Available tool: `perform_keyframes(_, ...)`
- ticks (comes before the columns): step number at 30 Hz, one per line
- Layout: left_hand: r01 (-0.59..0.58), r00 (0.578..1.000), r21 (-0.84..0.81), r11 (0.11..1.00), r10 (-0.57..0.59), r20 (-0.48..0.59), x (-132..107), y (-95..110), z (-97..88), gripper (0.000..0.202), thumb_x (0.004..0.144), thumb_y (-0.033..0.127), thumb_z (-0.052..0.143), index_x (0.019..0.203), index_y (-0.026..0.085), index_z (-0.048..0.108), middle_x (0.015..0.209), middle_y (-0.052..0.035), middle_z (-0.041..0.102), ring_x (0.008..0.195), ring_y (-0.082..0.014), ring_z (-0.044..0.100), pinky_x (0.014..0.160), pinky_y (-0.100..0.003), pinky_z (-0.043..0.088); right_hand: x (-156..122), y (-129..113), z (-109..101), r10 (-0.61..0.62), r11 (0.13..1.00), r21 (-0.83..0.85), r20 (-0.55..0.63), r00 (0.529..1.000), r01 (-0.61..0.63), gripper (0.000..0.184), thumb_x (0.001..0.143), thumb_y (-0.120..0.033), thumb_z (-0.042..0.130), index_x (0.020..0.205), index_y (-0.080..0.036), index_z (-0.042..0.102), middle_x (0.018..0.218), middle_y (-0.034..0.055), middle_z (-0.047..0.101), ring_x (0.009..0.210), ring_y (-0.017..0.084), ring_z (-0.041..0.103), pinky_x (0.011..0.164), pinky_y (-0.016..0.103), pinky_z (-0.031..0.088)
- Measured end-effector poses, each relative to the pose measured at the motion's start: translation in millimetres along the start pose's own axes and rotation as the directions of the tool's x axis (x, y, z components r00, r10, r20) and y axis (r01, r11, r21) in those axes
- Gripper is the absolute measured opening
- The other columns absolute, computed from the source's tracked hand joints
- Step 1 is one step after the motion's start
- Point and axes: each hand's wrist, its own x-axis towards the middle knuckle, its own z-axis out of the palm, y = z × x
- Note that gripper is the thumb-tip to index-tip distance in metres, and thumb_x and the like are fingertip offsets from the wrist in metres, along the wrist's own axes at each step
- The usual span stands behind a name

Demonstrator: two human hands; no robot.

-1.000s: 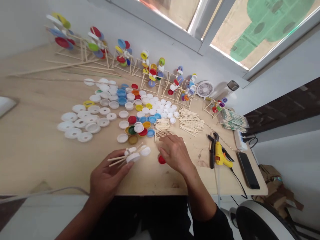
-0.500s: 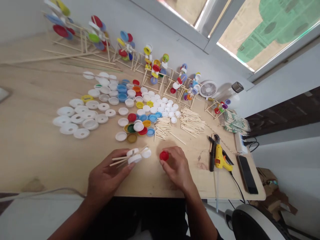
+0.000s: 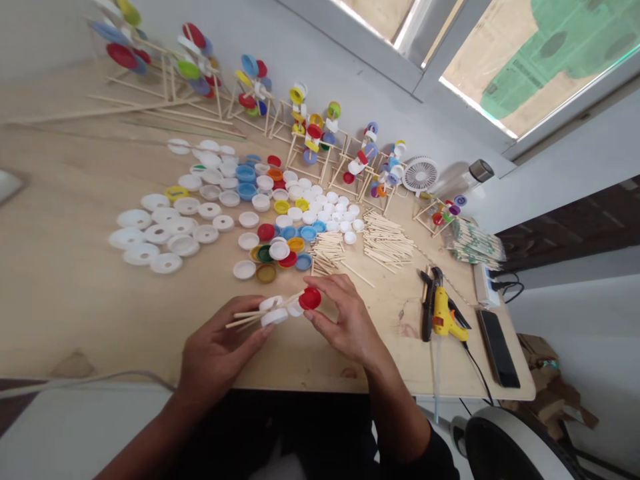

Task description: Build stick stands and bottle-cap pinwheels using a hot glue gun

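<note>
My left hand (image 3: 220, 350) is closed around a small assembly of white bottle caps and thin sticks (image 3: 273, 311), held above the table's front. Several sticks poke out of it to the left, and one reaches right. Between the thumb and fingers of my right hand (image 3: 345, 317) is a red bottle cap (image 3: 310, 299). The red cap sits at the right end of the assembly, by a white cap and the stick's tip; whether they touch I cannot tell. Just beyond my hands lie loose coloured and white caps (image 3: 279, 251) and a pile of short sticks (image 3: 327, 250).
Several cap-and-stick wheels on frames (image 3: 313, 143) line the wall. On the right are a yellow glue gun (image 3: 447, 317), a black phone (image 3: 499, 348), a power strip (image 3: 485, 285), a small fan (image 3: 421, 175) and a bottle (image 3: 467, 180). White caps (image 3: 183, 245) spread at left.
My right hand has moved left and slightly up, bringing the red cap from apart to the right end of the assembly. My left hand has barely moved.
</note>
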Motion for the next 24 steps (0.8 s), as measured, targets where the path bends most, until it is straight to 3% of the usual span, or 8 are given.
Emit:
perform_keyframes(10,-0.055,0.998,0.027,0.998,0.055,0.015,2,-3,-1.5,0.032,0.072,0.047,0.073,0.095,0.025,0.069,0.102,-0.0035,0.074,0.097,-0.0233,0.070,0.093,-0.035,0.056,5,3,6,-0.102,0.990,-0.093,0.043,0.994,0.106,0.046,0.091,-0.024,0.064,0.136,-0.024,0.054,0.115,0.0082,0.067,0.106,0.024,0.058,0.095,0.043,0.046)
perform_keyframes(19,0.021,0.999,-0.017,1.000,-0.021,0.032,2,-6,0.6,0.037,0.066,0.052,0.074,0.094,0.028,0.069,0.098,-0.0015,0.075,0.096,-0.0248,0.071,0.093,-0.036,0.056,5,5,7,-0.127,0.988,-0.083,0.070,0.989,0.133,0.048,0.091,-0.025,0.066,0.137,-0.025,0.052,0.120,0.0077,0.067,0.111,0.023,0.058,0.100,0.042,0.045)
perform_keyframes(24,0.096,0.993,-0.072,0.993,-0.090,0.080,3,-3,0.4,0.048,0.064,0.058,0.076,0.097,0.024,0.070,0.104,-0.0059,0.075,0.098,-0.0268,0.070,0.095,-0.039,0.056,-3,1,-5,-0.095,0.995,-0.008,0.027,0.995,0.095,0.048,0.089,-0.027,0.068,0.135,-0.025,0.055,0.128,0.0081,0.065,0.120,0.023,0.056,0.105,0.043,0.043)
